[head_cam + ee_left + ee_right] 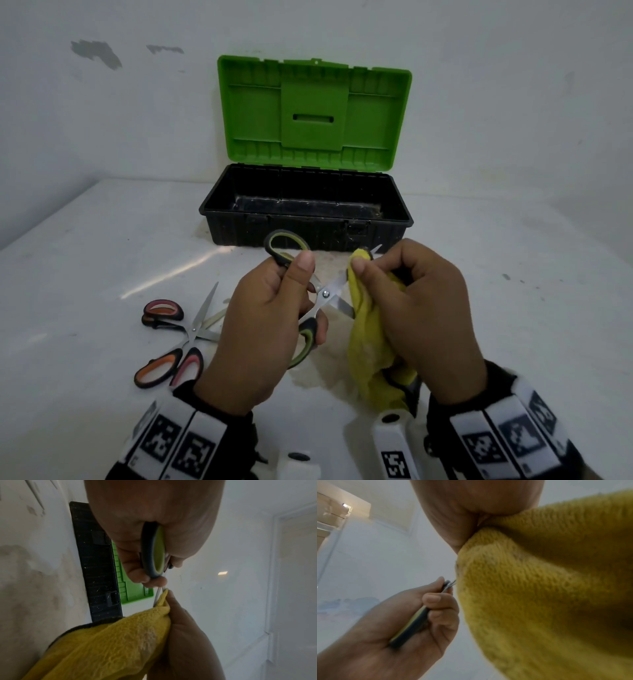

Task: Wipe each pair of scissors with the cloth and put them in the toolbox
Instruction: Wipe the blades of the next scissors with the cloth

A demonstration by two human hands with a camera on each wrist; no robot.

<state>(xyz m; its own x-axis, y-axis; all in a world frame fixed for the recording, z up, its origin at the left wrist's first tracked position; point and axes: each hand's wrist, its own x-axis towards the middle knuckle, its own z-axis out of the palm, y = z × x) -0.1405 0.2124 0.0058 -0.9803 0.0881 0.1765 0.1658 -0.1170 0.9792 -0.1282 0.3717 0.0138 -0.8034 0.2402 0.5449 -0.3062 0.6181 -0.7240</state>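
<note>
My left hand point(274, 308) grips the green-and-black handles of a pair of scissors point(327, 294), blades spread apart above the table. My right hand point(411, 298) pinches a yellow cloth point(368, 346) around the upper blade, whose tip pokes out past the cloth. In the left wrist view the green handle point(157, 551) sits in my palm and the cloth point(106, 645) wraps the blade. The right wrist view is filled by the cloth point(539, 588), with my left hand point(412, 622) on the handle beside it. The black toolbox point(306, 219) stands behind with its green lid point(313, 113) up.
Two more pairs of scissors, one with pink handles point(164, 313) and one with orange handles point(156, 371), lie crossed on the white table point(102, 257) left of my left hand. A white wall rises right behind the toolbox.
</note>
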